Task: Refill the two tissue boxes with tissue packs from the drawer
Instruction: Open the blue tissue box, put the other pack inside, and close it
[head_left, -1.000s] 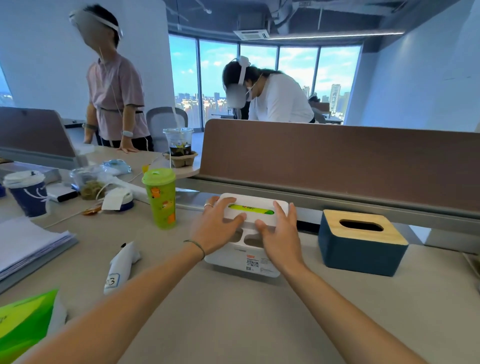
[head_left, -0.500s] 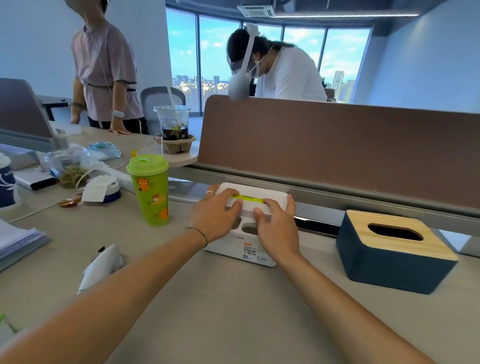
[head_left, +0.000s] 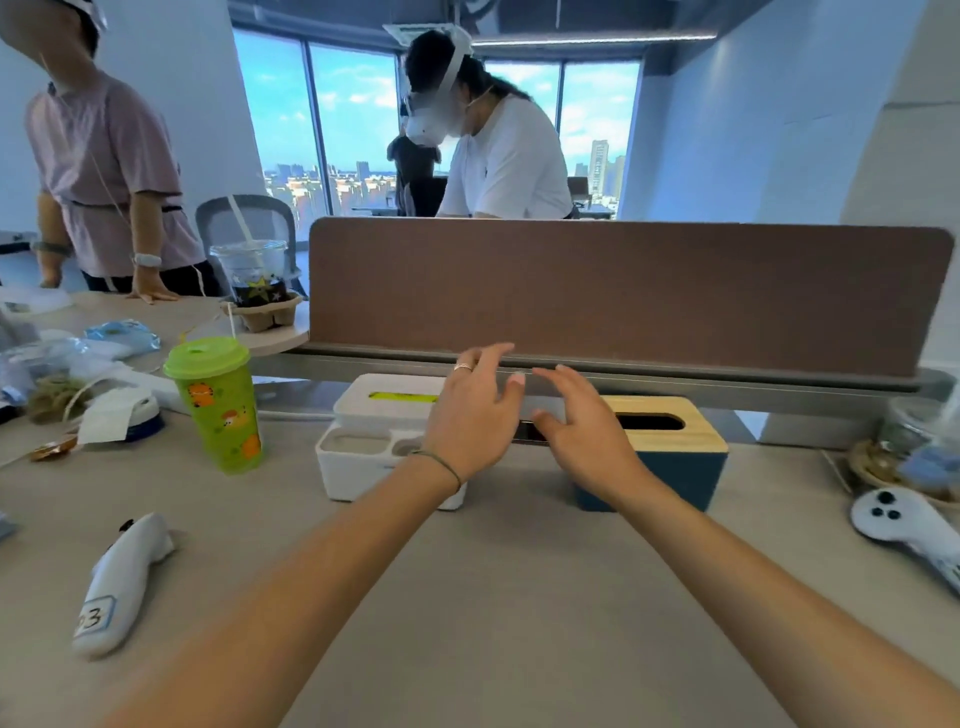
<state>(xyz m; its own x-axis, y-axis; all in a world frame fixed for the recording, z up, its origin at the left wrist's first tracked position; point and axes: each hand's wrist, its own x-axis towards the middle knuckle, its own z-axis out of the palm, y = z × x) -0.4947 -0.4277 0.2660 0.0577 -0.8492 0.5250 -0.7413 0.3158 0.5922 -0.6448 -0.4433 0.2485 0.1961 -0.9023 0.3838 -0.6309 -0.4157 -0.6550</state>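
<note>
Both hands have come off the white tissue box (head_left: 387, 441): left hand (head_left: 475, 415) and right hand (head_left: 584, 428) hover spread and empty between it and the blue wooden-lidded tissue box (head_left: 670, 452) on the worktop (head_left: 519, 597). White box appears refilled; blue likely next.

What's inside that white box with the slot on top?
Through the slot of the white tissue box, a strip of yellow-green shows, likely a tissue pack. The lid hides the rest. The front compartments look empty; the left hand covers the box's right side.
</note>
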